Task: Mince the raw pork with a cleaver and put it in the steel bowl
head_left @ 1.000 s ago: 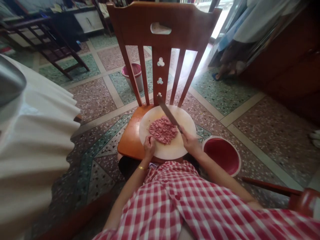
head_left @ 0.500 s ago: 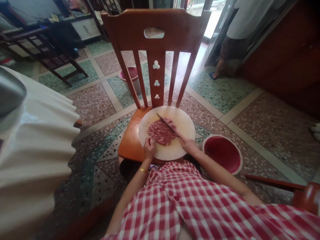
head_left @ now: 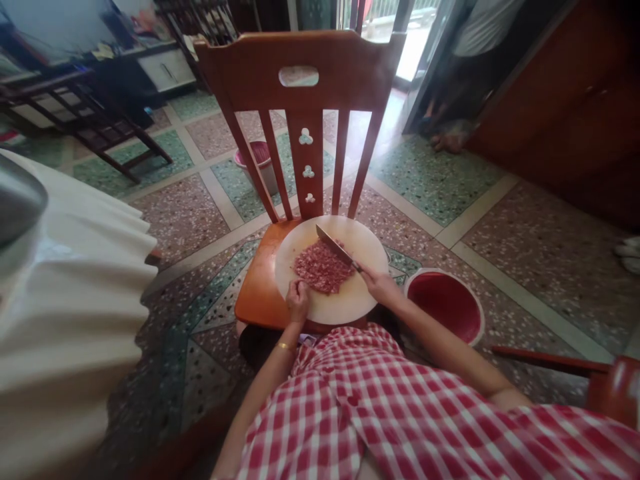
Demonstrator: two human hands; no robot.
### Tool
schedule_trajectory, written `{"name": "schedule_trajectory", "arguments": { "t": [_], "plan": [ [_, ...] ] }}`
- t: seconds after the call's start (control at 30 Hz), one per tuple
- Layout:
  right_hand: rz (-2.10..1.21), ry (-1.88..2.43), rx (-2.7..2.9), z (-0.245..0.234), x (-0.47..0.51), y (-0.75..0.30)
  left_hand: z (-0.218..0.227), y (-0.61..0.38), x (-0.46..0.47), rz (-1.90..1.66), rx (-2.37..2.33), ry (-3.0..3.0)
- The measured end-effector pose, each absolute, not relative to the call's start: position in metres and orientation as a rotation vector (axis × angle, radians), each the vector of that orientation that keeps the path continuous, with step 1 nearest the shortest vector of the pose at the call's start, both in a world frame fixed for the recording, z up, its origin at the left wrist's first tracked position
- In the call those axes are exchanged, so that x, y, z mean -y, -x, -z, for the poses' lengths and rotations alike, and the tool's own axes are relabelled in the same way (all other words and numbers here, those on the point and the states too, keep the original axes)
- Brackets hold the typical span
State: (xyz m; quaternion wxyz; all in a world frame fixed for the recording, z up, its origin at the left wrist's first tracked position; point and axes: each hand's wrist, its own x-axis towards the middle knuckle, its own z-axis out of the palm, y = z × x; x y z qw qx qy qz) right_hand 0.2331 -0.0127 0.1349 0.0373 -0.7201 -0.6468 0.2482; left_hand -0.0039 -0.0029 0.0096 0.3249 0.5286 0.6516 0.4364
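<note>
A round white cutting board (head_left: pixel 350 303) lies on the seat of a wooden chair (head_left: pixel 260 293). On it is a flat heap of chopped red meat (head_left: pixel 320 270). My right hand (head_left: pixel 381 285) is closed round the handle of a kitchen knife (head_left: pixel 334 247), whose blade slants up and left over the meat's far right side. Whether the edge touches the meat I cannot tell. My left hand (head_left: pixel 298 299) has its fingers curled on the board's near left edge, close beside the meat; its thumb is partly hidden.
A bucket with a red inside (head_left: pixel 445 305) stands on the floor right of the chair. A cloth-covered table (head_left: pixel 75 307) is at the left, a waste bin (head_left: pixel 260 163) behind the chair. Another person (head_left: pixel 483 40) stands near the doorway at upper right.
The knife blade has risen slightly and shows more of its side. My left hand stays at the board's edge. The view has shifted a little, and the person near the doorway has moved.
</note>
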Motion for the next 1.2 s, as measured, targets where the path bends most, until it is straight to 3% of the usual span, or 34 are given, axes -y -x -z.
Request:
{"name": "schedule_trajectory", "arguments": {
  "t": [0.17, 0.37, 0.6, 0.77, 1.0, 1.2],
  "plan": [
    [-0.534, 1.974, 1.893, -0.155, 0.010, -0.237, -0.009, 0.004, 0.002, -1.137, -1.696, -1.401],
    [-0.784, 2.235, 1.941, -0.124, 0.007, -0.239, -0.013, 0.003, 0.002, -1.125, -1.731, -1.399],
    [-0.522, 2.028, 1.881, -0.150, 0.008, -0.245, -0.009, 0.004, 0.002, -1.125, -1.701, -1.408],
    [-0.719, 2.281, 1.927, -0.121, 0.008, -0.247, -0.011, 0.004, 0.002, -1.120, -1.725, -1.400],
    [-0.507, 1.993, 1.841, -0.150, 0.003, -0.249, -0.013, 0.004, 0.002, -1.116, -1.704, -1.397],
    [-0.665, 2.217, 1.943, -0.121, 0.004, -0.245, -0.015, 0.003, 0.002, -1.111, -1.722, -1.399]
  ]
}}
